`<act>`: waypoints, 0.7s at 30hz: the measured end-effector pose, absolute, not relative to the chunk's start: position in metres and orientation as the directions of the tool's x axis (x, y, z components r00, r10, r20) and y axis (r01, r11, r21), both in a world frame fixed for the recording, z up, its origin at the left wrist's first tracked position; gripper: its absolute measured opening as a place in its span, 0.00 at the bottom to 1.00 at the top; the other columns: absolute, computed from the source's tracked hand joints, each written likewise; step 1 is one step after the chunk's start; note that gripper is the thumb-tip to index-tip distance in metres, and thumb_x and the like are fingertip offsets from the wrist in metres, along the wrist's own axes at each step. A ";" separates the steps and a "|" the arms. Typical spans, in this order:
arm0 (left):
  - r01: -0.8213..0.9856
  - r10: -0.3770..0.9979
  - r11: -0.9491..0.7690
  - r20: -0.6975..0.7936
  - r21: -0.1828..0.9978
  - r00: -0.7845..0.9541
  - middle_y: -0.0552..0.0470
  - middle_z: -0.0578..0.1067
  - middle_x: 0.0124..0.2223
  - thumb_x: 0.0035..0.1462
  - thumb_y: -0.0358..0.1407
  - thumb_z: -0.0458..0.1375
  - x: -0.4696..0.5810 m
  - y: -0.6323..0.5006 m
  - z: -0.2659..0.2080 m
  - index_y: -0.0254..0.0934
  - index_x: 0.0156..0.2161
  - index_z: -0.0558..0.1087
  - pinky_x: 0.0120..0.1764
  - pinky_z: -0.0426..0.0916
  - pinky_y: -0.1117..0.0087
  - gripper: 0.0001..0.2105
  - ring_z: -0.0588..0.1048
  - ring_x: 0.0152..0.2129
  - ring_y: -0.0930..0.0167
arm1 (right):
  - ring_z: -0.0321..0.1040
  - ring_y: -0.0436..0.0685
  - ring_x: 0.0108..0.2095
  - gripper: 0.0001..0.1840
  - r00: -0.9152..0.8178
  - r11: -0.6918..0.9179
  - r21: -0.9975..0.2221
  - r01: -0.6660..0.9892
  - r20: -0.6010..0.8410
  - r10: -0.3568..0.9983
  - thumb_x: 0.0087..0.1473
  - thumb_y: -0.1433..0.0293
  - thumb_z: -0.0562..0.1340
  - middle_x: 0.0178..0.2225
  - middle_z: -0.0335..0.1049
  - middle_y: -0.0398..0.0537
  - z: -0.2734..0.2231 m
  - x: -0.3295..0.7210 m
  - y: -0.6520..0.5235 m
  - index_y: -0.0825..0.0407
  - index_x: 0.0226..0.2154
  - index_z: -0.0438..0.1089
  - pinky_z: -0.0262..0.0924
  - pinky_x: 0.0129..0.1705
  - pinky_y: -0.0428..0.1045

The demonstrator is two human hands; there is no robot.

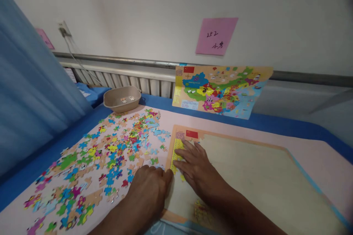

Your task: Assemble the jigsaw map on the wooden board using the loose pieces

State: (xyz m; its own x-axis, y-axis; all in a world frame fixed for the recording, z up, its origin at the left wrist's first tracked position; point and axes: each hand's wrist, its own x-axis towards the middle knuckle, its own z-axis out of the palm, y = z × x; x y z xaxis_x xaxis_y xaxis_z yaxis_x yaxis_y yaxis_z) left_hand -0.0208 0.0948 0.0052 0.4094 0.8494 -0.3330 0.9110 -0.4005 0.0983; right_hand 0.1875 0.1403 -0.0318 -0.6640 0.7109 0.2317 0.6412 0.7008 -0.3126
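A jigsaw puzzle board [248, 169] with an orange and blue border lies before me. Its upper left corner holds assembled pieces: a red flag [192, 134] and a yellow strip [178, 147]. My right hand [196, 167] rests flat on that strip with fingers spread. My left hand [151, 187] is curled at the board's left edge, thumb against the border; its fingertips and anything in them are hidden. To its left lie many loose jigsaw pieces [68, 161]. A small yellow patterned patch [202, 211] shows near the board's bottom, partly behind my right forearm.
A beige plastic basin [122, 99] with a few pieces stands at the back left. A colourful map sheet [220, 90] leans against the wall behind the board. A blue curtain [35, 80] hangs at left. A pink paper [216, 36] is on the wall.
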 end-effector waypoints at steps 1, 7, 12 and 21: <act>0.912 0.851 -0.400 -0.332 0.095 0.408 0.44 0.80 0.39 0.46 0.33 0.63 -0.020 0.095 0.005 0.38 0.45 0.72 0.41 0.73 0.56 0.17 0.80 0.38 0.54 | 0.48 0.71 0.71 0.16 -0.664 0.707 -0.312 0.634 0.248 0.705 0.66 0.73 0.56 0.59 0.72 0.47 -0.032 0.188 0.140 0.43 0.48 0.77 0.36 0.69 0.75; 0.903 0.855 -0.421 -0.295 0.083 0.426 0.44 0.80 0.39 0.46 0.33 0.64 -0.019 0.094 0.003 0.38 0.45 0.72 0.41 0.73 0.57 0.18 0.80 0.37 0.56 | 0.48 0.67 0.70 0.17 -0.669 0.742 -0.310 0.594 0.322 0.670 0.64 0.75 0.56 0.57 0.73 0.47 -0.028 0.188 0.137 0.44 0.47 0.76 0.34 0.71 0.72; 0.888 0.865 -0.455 -0.204 0.069 0.459 0.44 0.79 0.37 0.52 0.33 0.61 -0.021 0.092 -0.007 0.37 0.46 0.73 0.39 0.73 0.56 0.14 0.79 0.35 0.57 | 0.49 0.66 0.70 0.17 -0.684 0.749 -0.306 0.587 0.308 0.662 0.62 0.77 0.57 0.56 0.74 0.46 -0.031 0.187 0.135 0.43 0.46 0.76 0.32 0.71 0.71; 0.881 0.853 -0.455 -0.223 0.128 0.472 0.44 0.79 0.41 0.47 0.35 0.66 -0.019 0.088 -0.004 0.37 0.48 0.73 0.43 0.72 0.56 0.20 0.78 0.38 0.57 | 0.49 0.66 0.70 0.17 -0.691 0.750 -0.303 0.589 0.293 0.661 0.63 0.76 0.57 0.56 0.74 0.45 -0.032 0.187 0.137 0.43 0.46 0.76 0.34 0.70 0.72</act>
